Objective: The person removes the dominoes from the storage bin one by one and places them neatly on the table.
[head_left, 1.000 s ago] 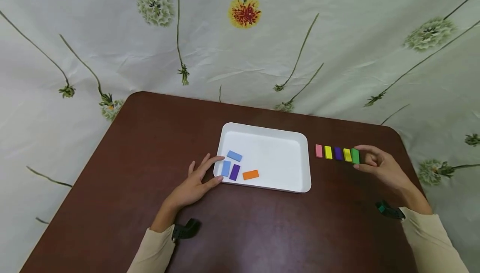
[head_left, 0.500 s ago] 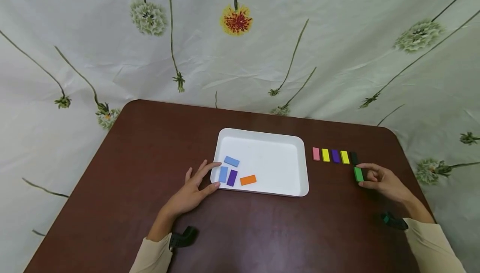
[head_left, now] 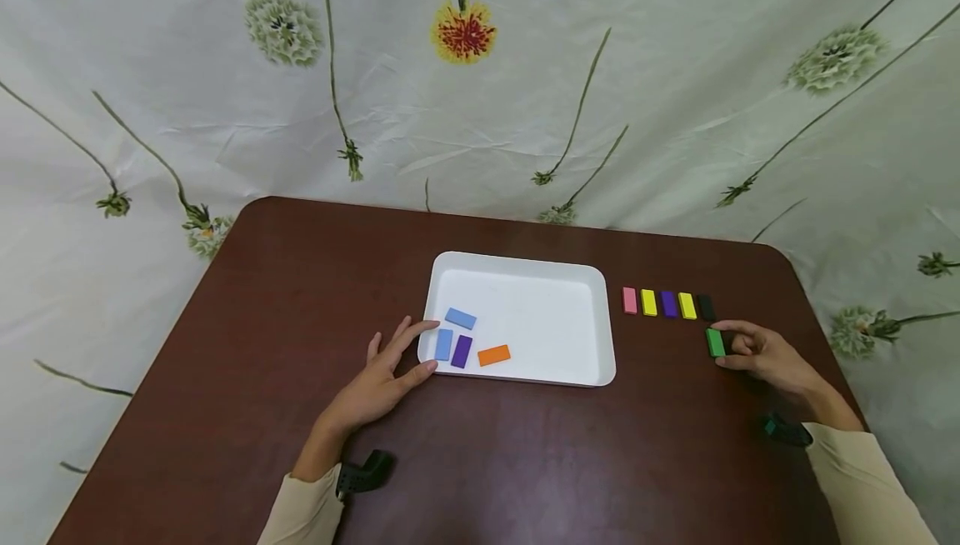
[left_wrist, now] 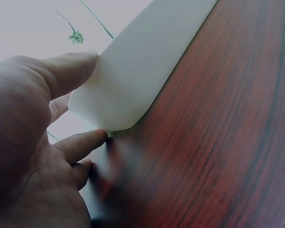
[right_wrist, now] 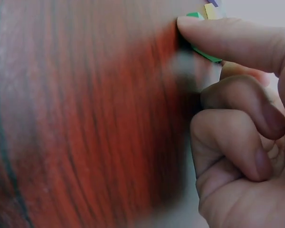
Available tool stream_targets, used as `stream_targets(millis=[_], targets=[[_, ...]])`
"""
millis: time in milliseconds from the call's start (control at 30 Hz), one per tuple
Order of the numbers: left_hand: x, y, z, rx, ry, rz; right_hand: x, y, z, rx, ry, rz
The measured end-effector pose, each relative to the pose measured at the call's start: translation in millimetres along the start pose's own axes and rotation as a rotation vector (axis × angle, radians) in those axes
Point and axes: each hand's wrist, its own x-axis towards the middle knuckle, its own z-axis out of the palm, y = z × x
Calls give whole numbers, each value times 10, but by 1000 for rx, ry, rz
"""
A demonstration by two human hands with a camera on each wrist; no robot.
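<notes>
My right hand [head_left: 768, 357] pinches a green block [head_left: 716, 342] between thumb and index finger, its other fingers curled in; the right wrist view shows part of the same green block [right_wrist: 206, 53] behind the thumb. Just beyond it a black block [head_left: 706, 307] ends a row with a yellow [head_left: 687, 305], a purple [head_left: 668, 304], another yellow [head_left: 648, 302] and a pink block [head_left: 629, 301]. My left hand [head_left: 378, 382] rests at the near left corner of a white tray [head_left: 555, 268], fingers spread, thumb and fingertips touching its rim and side wall [left_wrist: 133, 71].
Inside the tray, near its left end, lie two light blue blocks [head_left: 461, 317], a purple block [head_left: 462, 352] and an orange block [head_left: 494, 355]. The dark red-brown table [head_left: 525, 462] reaches back to a flower-patterned cloth [head_left: 390, 70].
My right hand has drawn the green block toward me, out from the end of the row, and the black block now shows there. My left hand stays at the tray's corner.
</notes>
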Motion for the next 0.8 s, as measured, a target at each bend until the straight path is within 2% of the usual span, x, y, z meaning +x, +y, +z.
stream_targets(millis=[300,800], targets=[[7,-12,-3,-2,2,2,11,14,-8,81,-10,26],[1,-17,-10,1,3,14,-12,26,-7,89,-20,50]])
